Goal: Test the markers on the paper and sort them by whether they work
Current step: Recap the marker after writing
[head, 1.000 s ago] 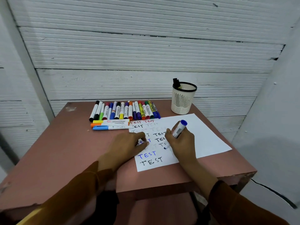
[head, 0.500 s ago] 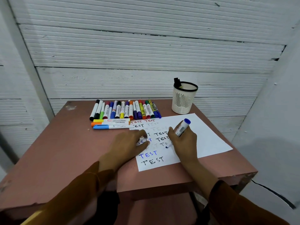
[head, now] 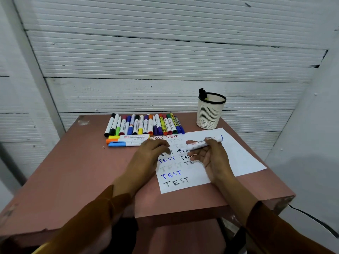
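Note:
My right hand holds an uncapped white marker with a blue end nearly level above the paper, its tip pointing left. My left hand lies on the left edge of the white paper, fingers loosely bent, holding nothing that I can see. The sheet carries several "TEST" words in red, black, blue and faint grey. A row of several capped markers lies at the back of the table. Three more markers lie crosswise just in front of that row.
A white mesh pen cup with a black rim stands at the back right and holds a dark marker. The pink table is small, with a chipped front right corner and walls close behind and to the right.
My right hand has lifted the marker off the paper and turned it from a writing angle to nearly level. The left hand has stayed on the sheet.

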{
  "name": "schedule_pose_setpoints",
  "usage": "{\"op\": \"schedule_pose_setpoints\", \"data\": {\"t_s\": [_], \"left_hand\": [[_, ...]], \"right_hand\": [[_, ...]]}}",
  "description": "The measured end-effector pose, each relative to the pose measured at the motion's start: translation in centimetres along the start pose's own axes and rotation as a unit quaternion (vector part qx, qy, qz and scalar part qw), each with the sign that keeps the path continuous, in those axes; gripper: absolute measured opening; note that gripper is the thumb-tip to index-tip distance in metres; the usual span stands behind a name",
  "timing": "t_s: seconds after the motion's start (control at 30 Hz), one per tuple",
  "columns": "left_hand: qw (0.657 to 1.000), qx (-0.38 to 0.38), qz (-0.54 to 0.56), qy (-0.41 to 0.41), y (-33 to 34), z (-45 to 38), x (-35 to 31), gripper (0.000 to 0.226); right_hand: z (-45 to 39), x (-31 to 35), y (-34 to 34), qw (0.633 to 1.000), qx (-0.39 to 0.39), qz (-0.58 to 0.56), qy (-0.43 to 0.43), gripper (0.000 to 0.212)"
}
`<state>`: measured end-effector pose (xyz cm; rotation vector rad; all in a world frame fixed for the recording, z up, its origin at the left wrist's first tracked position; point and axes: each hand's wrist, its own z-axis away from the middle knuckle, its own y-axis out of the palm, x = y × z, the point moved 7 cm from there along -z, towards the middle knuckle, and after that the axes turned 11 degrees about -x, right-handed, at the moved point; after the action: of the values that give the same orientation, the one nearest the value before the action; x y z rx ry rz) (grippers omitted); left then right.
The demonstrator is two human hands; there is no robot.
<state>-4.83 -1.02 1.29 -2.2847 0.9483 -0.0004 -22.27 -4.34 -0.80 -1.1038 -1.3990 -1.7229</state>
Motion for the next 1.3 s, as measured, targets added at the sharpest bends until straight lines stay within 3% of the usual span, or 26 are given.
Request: {"op": "schedule_pose_setpoints", "data": {"t_s": [0.13,0.27,0.43,0.6,1.07,1.2,1.3], "left_hand": [[0.999,0.013,0.025,-0.035,0.3,-0.1,0.1,0.045],[0.996,0.002,0.046,-0.072,0.3,-0.3,0.5,0.028],[0.998,0.032,0.001,-0.046,0.5,-0.2,0.3,0.030],[0.996,0.041,0.027,-0.073,0.6,-0.1,0.2,0.029],[0.985,0.092,0.038,-0.142,1.2,0.0,0.9,0.029],[0.986,0.088,0.036,-0.135,1.2,0.1,0.8,0.028],[0.984,0.083,0.039,-0.151,1.1,0.1,1.1,0.027]], "right_hand": [[0.4,0.0,0.7,0.998,0.040,0.037,-0.017,0.016],[0.3,0.3,0.2,0.997,0.024,0.044,-0.054,0.006],[0.2,0.5,-0.1,0.996,0.019,0.035,-0.075,0.034],[0.1,0.7,-0.1,0.994,0.018,0.048,-0.093,0.032],[0.3,0.4,0.3,0.997,0.040,0.030,-0.063,0.031],[0.7,-0.1,0.9,0.990,0.084,0.090,-0.071,0.029],[0.7,0.1,0.6,0.973,0.070,0.176,-0.129,0.028]]}}
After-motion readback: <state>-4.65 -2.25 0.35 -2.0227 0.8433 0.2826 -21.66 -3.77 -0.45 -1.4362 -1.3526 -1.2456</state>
